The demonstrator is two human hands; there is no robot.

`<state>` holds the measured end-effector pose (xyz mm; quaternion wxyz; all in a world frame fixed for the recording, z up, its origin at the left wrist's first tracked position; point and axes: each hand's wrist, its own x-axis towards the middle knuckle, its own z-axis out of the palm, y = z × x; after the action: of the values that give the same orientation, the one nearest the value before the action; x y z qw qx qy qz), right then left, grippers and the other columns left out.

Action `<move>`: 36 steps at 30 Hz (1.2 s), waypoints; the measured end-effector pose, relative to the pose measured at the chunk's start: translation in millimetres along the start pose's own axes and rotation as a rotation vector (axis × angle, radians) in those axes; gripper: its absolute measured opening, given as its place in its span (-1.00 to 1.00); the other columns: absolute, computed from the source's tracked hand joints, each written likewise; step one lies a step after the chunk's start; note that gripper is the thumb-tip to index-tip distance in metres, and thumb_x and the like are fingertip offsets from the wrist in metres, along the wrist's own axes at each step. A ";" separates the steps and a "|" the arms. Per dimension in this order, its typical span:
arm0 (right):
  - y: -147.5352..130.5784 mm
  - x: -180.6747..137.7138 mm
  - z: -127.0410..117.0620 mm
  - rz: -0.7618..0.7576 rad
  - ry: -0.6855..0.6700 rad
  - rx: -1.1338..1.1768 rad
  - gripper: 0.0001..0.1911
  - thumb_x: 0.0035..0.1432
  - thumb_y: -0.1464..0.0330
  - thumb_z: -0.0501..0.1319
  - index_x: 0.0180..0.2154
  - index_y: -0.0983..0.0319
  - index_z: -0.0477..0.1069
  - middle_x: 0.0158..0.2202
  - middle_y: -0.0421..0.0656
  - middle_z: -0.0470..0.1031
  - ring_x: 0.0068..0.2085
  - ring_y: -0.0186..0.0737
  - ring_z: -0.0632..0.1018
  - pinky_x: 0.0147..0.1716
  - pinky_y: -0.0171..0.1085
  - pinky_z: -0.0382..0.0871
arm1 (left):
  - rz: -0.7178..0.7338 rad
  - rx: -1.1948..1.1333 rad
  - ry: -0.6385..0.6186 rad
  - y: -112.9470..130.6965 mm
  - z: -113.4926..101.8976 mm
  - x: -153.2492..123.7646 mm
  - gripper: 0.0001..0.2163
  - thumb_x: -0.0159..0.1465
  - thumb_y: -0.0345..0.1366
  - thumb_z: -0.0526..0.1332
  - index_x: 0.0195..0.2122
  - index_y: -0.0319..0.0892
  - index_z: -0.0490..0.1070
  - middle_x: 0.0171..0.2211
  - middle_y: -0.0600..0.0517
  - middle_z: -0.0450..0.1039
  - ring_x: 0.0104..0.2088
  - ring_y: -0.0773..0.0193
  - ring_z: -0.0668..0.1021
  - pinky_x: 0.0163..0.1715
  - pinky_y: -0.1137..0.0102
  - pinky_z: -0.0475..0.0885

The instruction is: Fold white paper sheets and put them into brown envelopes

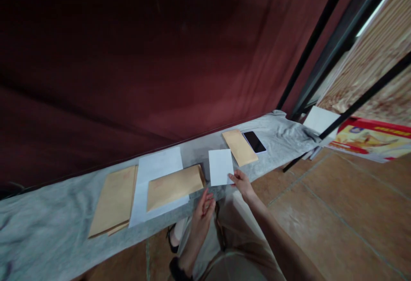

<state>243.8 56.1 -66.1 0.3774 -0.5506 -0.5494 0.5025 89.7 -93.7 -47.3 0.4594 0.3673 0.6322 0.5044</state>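
Observation:
My right hand [241, 181] pinches the lower right corner of a small white sheet of paper [220, 165], which looks folded. Just below the near end of a brown envelope [175, 186] is my left hand [204, 206], its fingers loosely bent and apart with nothing in them. That envelope lies slanted across larger white sheets [160, 161], its open end facing right toward the paper. Right of the held paper lies another brown envelope [240, 146]. A stack of brown envelopes [114, 199] sits farther left.
A phone [254, 141] lies beside the right-hand envelope. Grey cloth [48, 221] covers the narrow bench, backed by a dark red curtain [192, 80]. Black metal bars [311, 45] stand at the right, near a red and yellow printed box [372, 140] over the tiled floor.

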 end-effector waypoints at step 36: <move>-16.2 -44.4 -35.9 0.288 -0.214 0.569 -0.57 -0.22 0.16 0.51 -0.26 0.19 0.57 -0.40 -0.20 0.62 -0.43 -0.18 0.54 -0.34 -0.23 0.38 | 0.438 0.648 0.018 15.2 -9.4 -1.3 -0.26 0.28 -0.44 0.11 0.45 0.01 -0.16 0.47 -0.04 -0.13 0.43 0.04 0.04 0.38 0.01 0.08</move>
<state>279.7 19.1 -36.7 0.3814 -0.4393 -0.3402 0.7388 81.1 -94.4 -31.5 0.1956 0.6153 0.6693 0.3677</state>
